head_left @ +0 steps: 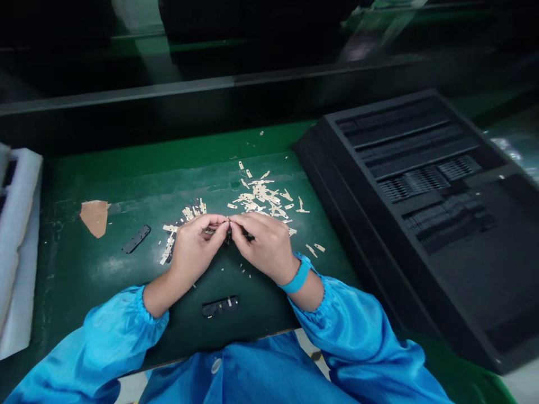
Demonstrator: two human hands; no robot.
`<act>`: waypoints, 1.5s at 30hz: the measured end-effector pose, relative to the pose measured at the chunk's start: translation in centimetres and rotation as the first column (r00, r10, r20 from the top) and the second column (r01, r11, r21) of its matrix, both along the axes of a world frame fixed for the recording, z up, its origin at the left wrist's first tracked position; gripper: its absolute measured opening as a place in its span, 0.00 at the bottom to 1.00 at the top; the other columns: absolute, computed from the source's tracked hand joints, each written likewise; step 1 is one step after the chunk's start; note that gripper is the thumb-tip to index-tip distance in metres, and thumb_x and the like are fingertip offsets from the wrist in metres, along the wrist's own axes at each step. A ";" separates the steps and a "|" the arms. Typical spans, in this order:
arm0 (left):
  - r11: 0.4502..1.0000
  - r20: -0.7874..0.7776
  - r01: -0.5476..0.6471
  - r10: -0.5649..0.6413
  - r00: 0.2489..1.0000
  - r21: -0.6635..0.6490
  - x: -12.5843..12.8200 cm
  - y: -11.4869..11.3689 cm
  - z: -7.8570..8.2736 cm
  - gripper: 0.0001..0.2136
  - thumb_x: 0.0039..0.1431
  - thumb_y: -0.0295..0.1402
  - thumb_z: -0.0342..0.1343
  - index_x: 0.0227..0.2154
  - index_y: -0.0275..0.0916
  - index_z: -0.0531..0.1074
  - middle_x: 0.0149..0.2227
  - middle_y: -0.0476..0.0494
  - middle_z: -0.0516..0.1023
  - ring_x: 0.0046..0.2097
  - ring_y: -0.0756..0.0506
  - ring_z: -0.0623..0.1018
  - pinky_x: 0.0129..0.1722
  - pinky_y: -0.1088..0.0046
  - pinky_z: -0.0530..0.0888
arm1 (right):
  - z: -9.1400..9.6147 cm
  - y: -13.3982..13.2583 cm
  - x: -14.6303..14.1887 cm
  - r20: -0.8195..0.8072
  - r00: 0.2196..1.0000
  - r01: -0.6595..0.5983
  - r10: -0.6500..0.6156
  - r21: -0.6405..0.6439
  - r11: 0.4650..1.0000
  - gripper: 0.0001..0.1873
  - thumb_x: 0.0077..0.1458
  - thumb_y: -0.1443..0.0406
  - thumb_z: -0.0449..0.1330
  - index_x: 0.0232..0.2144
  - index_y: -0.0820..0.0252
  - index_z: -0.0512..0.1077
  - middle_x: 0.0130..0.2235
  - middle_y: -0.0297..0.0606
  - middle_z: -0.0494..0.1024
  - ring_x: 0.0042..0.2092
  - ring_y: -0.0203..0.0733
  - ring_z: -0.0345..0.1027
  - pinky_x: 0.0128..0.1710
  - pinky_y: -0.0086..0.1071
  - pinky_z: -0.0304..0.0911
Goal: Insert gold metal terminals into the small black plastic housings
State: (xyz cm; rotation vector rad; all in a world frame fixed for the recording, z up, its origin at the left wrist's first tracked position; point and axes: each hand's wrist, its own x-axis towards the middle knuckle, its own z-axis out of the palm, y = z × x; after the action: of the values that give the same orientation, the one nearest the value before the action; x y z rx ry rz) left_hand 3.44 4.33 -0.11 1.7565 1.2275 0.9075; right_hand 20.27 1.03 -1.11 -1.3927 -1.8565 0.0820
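My left hand (194, 242) and my right hand (266, 240) meet over the mat, thumbs and fingertips pinched together. Something small and dark shows between and below the fingertips, mostly hidden, so its kind is unclear. Just beyond my right hand lies a loose heap of small cream-coloured flat pieces (263, 193). Beside my left hand is a row of cream and dark strips (169, 246). A black elongated part (220, 306) with small metal contacts rests on the mat nearer my body. Another black elongated part (136, 239) lies to the left.
A large black slotted tray (337, 196) with rows of dark parts stands at the right. White foam (21, 247) stands at the left edge. A brown scrap (95, 217) lies on the green mat (122, 185). A dark ledge (202, 87) runs along the back.
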 end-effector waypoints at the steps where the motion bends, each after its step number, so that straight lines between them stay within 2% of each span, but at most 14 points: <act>1: 0.998 -0.039 0.020 -0.018 0.999 0.065 -0.1 0.0 -0.1 0.05 0.63 0.32 0.60 0.37 0.39 0.81 0.35 0.47 0.85 0.32 0.50 0.82 0.31 0.78 0.80 | 0.0 0.0 0.0 -0.001 1.000 0.010 -0.010 -0.002 1.000 0.09 0.66 0.68 0.58 0.38 0.59 0.79 0.35 0.37 0.85 0.35 0.39 0.79 0.36 0.32 0.72; 6: 0.952 -0.190 0.111 -0.057 0.980 0.287 -0.3 0.0 -0.5 0.05 0.65 0.30 0.59 0.38 0.41 0.80 0.37 0.47 0.85 0.34 0.49 0.82 0.35 0.76 0.80 | 0.3 -0.1 -0.1 0.011 0.996 0.089 -0.089 -0.024 0.996 0.10 0.61 0.69 0.58 0.32 0.56 0.79 0.29 0.32 0.82 0.29 0.36 0.75 0.31 0.30 0.68; 17: 1.000 0.012 0.019 -0.019 1.000 0.009 0.1 0.2 0.0 0.05 0.63 0.33 0.60 0.37 0.38 0.78 0.33 0.46 0.83 0.31 0.49 0.83 0.29 0.78 0.80 | 0.7 1.0 1.5 -0.098 0.970 0.210 -0.224 -0.133 0.969 0.09 0.58 0.70 0.59 0.29 0.56 0.77 0.31 0.32 0.81 0.28 0.34 0.71 0.30 0.29 0.61; 20: 0.988 -0.025 0.013 -0.009 1.000 0.156 -0.3 0.6 -0.2 0.04 0.65 0.31 0.59 0.37 0.38 0.77 0.35 0.46 0.82 0.32 0.50 0.83 0.30 0.78 0.80 | 0.8 1.8 3.9 0.095 0.921 0.386 -0.377 -0.112 0.916 0.09 0.59 0.69 0.59 0.28 0.57 0.76 0.30 0.36 0.80 0.30 0.39 0.71 0.28 0.32 0.57; 23: 0.870 -0.170 0.103 -0.023 0.985 0.482 -1.0 1.1 -0.5 0.02 0.65 0.27 0.59 0.36 0.39 0.76 0.35 0.47 0.83 0.35 0.50 0.83 0.34 0.78 0.79 | 0.8 2.3 5.4 0.243 0.884 0.441 -0.399 -0.154 0.884 0.12 0.62 0.66 0.57 0.27 0.58 0.75 0.29 0.42 0.77 0.33 0.46 0.71 0.28 0.34 0.57; 25: 0.743 -0.267 0.203 -0.035 0.963 0.637 -1.5 1.4 -0.8 0.04 0.65 0.25 0.59 0.38 0.40 0.76 0.36 0.47 0.84 0.38 0.49 0.84 0.37 0.77 0.79 | 0.8 2.3 5.0 0.145 0.934 0.349 -0.326 -0.181 0.920 0.11 0.61 0.69 0.53 0.38 0.60 0.76 0.38 0.46 0.79 0.40 0.49 0.72 0.33 0.36 0.63; 27: 0.637 -0.328 0.282 -0.048 0.943 0.717 -2.1 1.5 -0.9 0.05 0.66 0.24 0.59 0.41 0.39 0.77 0.39 0.45 0.86 0.41 0.48 0.85 0.41 0.76 0.80 | 1.0 1.9 3.8 -0.115 0.974 0.160 -0.197 -0.271 0.949 0.14 0.61 0.69 0.52 0.46 0.60 0.74 0.43 0.46 0.78 0.41 0.47 0.72 0.36 0.37 0.66; 28: 0.595 -0.349 0.312 -0.055 0.935 0.741 -2.4 1.5 -0.9 0.06 0.65 0.24 0.59 0.42 0.39 0.77 0.41 0.43 0.86 0.42 0.47 0.85 0.43 0.74 0.81 | 1.0 1.7 3.0 -0.282 0.950 0.031 -0.138 -0.353 0.935 0.12 0.62 0.67 0.53 0.44 0.59 0.74 0.40 0.43 0.78 0.37 0.44 0.72 0.33 0.35 0.66; 29: 0.558 -0.366 0.336 -0.060 0.928 0.759 -2.6 1.5 -0.9 0.07 0.65 0.23 0.59 0.43 0.38 0.77 0.42 0.42 0.86 0.43 0.46 0.85 0.44 0.73 0.81 | 1.1 1.4 2.3 -0.441 0.891 -0.110 -0.104 -0.432 0.895 0.09 0.64 0.63 0.55 0.39 0.58 0.74 0.35 0.40 0.77 0.33 0.41 0.71 0.31 0.34 0.66; 31: 0.508 -0.396 0.368 -0.057 0.917 0.778 -2.8 1.4 -0.7 0.08 0.65 0.23 0.59 0.45 0.37 0.77 0.44 0.40 0.86 0.44 0.45 0.86 0.45 0.71 0.81 | 1.2 1.0 1.2 -0.663 0.739 -0.336 -0.120 -0.516 0.788 0.17 0.64 0.53 0.58 0.29 0.57 0.72 0.27 0.34 0.74 0.25 0.35 0.66 0.26 0.31 0.62; 33: 0.483 -0.422 0.397 -0.063 0.905 0.781 -2.8 1.3 -0.5 0.08 0.66 0.24 0.59 0.45 0.36 0.77 0.44 0.39 0.86 0.45 0.44 0.86 0.45 0.70 0.82 | 1.2 0.9 0.8 -0.758 0.631 -0.453 -0.165 -0.533 0.715 0.24 0.61 0.46 0.60 0.25 0.58 0.70 0.24 0.31 0.72 0.22 0.33 0.62 0.23 0.29 0.60; 40: 0.408 -0.439 0.438 -0.097 0.893 0.801 -2.0 1.3 0.6 0.06 0.68 0.23 0.55 0.41 0.31 0.77 0.40 0.37 0.86 0.42 0.44 0.85 0.46 0.68 0.82 | 0.7 0.9 1.0 -0.809 0.548 -0.534 -0.212 -0.533 0.656 0.21 0.55 0.48 0.65 0.26 0.59 0.72 0.24 0.30 0.72 0.23 0.32 0.63 0.24 0.27 0.60; 42: 0.385 -0.449 0.444 -0.082 0.890 0.809 -1.8 1.0 0.7 0.06 0.68 0.24 0.55 0.40 0.33 0.77 0.40 0.39 0.86 0.41 0.44 0.85 0.45 0.68 0.82 | 0.7 0.6 0.9 -0.787 0.580 -0.514 -0.210 -0.554 0.655 0.19 0.56 0.50 0.64 0.26 0.58 0.71 0.22 0.30 0.70 0.23 0.33 0.62 0.24 0.27 0.60; 45: 0.421 -0.532 0.489 -0.019 0.846 0.764 -1.6 0.0 0.9 0.08 0.70 0.25 0.53 0.40 0.36 0.78 0.40 0.42 0.85 0.44 0.45 0.84 0.50 0.67 0.81 | 0.6 0.1 0.7 -0.661 0.734 -0.353 -0.158 -0.569 0.742 0.16 0.58 0.53 0.62 0.27 0.57 0.70 0.22 0.29 0.68 0.23 0.33 0.60 0.24 0.28 0.58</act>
State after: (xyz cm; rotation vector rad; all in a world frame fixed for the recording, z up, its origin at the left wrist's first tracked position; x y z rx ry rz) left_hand 1.87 4.32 0.78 3.0813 0.6358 1.0652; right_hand 20.94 1.16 -0.55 -1.4136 -1.2772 1.2806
